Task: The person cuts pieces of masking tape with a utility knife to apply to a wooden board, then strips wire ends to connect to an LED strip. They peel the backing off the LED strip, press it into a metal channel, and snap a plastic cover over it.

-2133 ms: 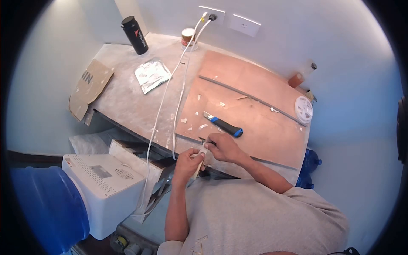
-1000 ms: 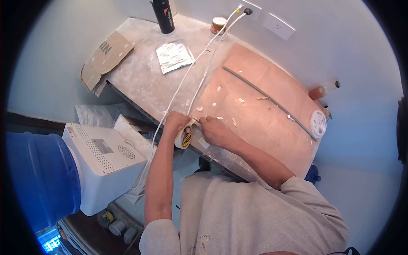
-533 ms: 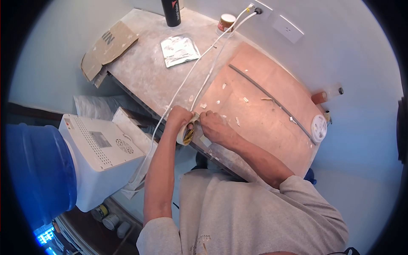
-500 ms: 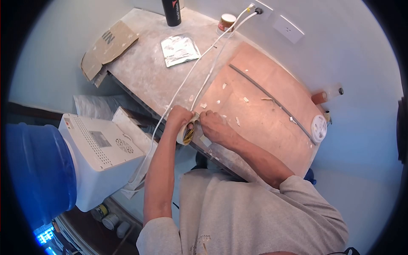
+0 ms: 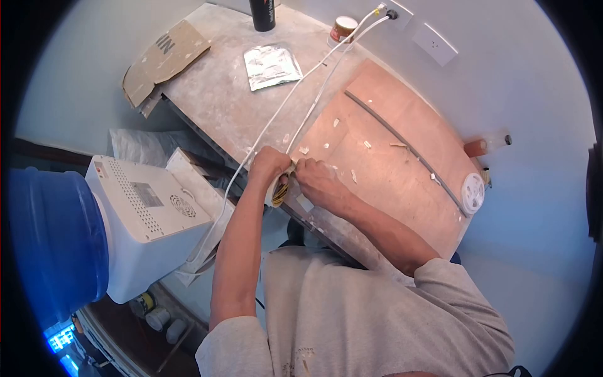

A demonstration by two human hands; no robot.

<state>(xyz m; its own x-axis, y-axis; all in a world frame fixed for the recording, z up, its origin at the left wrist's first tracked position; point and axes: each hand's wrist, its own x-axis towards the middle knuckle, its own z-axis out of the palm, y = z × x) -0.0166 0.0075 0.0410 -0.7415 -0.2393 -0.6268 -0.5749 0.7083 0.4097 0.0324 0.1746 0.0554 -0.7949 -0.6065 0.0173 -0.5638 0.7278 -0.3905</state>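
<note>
"What's the left hand (image 5: 270, 164) doing?"
"It's gripping a tape roll (image 5: 280, 196) at the near edge of the table (image 5: 220, 81)"
"And the right hand (image 5: 319, 182)?"
"Its fingers are bunching together just beside the roll; whether they're pinching anything, I cannot tell"
"Beyond?"
"A grey strip (image 5: 389, 127) is crossing the reddish board (image 5: 402, 195), and a white spool (image 5: 472, 193) is resting by one end"

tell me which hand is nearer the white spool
Right. The right hand is left of the white spool, with the orange-brown board stretching between them; the left hand is farther left, holding the tape roll.
</note>
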